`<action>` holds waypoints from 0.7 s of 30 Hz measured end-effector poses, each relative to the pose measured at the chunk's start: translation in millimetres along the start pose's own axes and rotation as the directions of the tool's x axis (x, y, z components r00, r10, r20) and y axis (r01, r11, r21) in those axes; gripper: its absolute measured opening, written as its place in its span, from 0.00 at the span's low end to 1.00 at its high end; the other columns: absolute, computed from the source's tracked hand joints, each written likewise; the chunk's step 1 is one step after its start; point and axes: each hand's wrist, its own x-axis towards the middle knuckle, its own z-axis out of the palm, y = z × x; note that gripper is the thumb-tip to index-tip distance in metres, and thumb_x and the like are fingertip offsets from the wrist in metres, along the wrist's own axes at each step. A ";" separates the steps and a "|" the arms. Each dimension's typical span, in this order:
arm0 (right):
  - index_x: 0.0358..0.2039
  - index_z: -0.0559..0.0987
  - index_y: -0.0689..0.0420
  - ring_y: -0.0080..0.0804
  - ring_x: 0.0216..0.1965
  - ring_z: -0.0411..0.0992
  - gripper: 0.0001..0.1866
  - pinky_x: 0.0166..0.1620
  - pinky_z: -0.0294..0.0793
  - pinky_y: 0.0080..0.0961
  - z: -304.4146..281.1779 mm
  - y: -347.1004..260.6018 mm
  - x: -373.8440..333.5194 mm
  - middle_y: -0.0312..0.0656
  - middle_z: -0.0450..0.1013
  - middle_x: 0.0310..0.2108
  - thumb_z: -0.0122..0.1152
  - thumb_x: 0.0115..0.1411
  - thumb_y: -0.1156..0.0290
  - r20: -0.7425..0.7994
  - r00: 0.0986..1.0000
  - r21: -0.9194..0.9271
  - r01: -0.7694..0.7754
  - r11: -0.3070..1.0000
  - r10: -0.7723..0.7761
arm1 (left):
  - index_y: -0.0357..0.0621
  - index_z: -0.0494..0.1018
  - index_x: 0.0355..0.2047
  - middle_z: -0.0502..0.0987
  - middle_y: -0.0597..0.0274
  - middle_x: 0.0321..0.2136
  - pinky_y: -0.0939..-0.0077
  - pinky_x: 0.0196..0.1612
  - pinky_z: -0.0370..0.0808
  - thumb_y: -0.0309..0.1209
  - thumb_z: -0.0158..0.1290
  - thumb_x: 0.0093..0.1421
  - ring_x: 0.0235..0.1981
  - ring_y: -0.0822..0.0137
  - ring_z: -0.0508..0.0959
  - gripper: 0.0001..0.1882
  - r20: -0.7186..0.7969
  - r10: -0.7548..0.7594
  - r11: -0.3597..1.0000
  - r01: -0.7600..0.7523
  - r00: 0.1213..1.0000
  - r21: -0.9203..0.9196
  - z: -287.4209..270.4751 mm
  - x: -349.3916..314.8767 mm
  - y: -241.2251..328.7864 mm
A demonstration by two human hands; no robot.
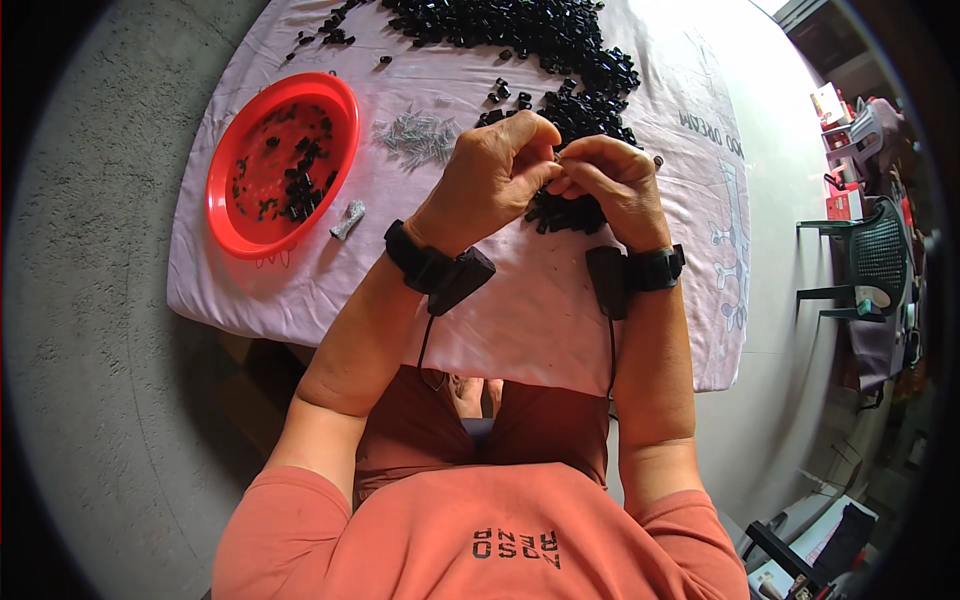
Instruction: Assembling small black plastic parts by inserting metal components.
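My left hand (pixel 490 180) and my right hand (pixel 615 180) meet fingertip to fingertip over the cloth, both closed in a pinch. Whatever is between the fingers is too small and covered to make out. Just beyond and below them spreads a large heap of small black plastic parts (pixel 500 22). A scatter of thin clear pins (pixel 418 136) lies left of my left hand. Further left stands a red basin (pixel 345 130) with some black parts inside. Between the basin and my left forearm rests a small silvery-grey twisted piece (pixel 348 220).
A pale pink cloth (pixel 480 345) covers the table, its near edge hanging above my lap. Black wrist straps with box-shaped devices and cables sit on both my wrists. A dark green plastic chair (pixel 870 255) stands on the floor to the right.
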 end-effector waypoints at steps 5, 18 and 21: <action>0.39 0.80 0.65 0.26 0.32 0.80 0.06 0.36 0.79 0.18 -1.5 1.9 -0.4 0.42 0.80 0.33 0.59 0.63 0.79 -0.013 1.000 -0.006 -0.002 1.000 0.002 | 0.37 0.76 0.36 0.78 0.63 0.27 0.79 0.33 0.74 0.23 0.57 0.60 0.27 0.76 0.77 0.04 0.017 0.017 0.996 -0.018 1.000 0.090 -1.2 1.6 -2.2; 0.39 0.81 0.63 0.26 0.32 0.80 0.07 0.34 0.79 0.17 -2.3 3.1 -1.1 0.40 0.80 0.33 0.61 0.64 0.75 -0.006 1.000 -0.020 0.018 1.000 -0.018 | 0.39 0.78 0.34 0.76 0.61 0.25 0.78 0.28 0.71 0.21 0.57 0.58 0.23 0.72 0.74 0.04 -0.026 0.132 0.981 -0.127 0.991 0.148 1.2 1.7 -4.3; 0.39 0.81 0.63 0.26 0.31 0.80 0.07 0.34 0.79 0.17 -3.7 0.0 0.5 0.41 0.80 0.33 0.60 0.64 0.74 -0.069 0.997 0.025 0.028 0.999 -0.026 | 0.38 0.78 0.35 0.77 0.60 0.26 0.78 0.30 0.72 0.20 0.57 0.58 0.25 0.71 0.75 0.04 -0.090 0.119 0.984 -0.105 0.989 0.146 -3.7 3.4 -12.1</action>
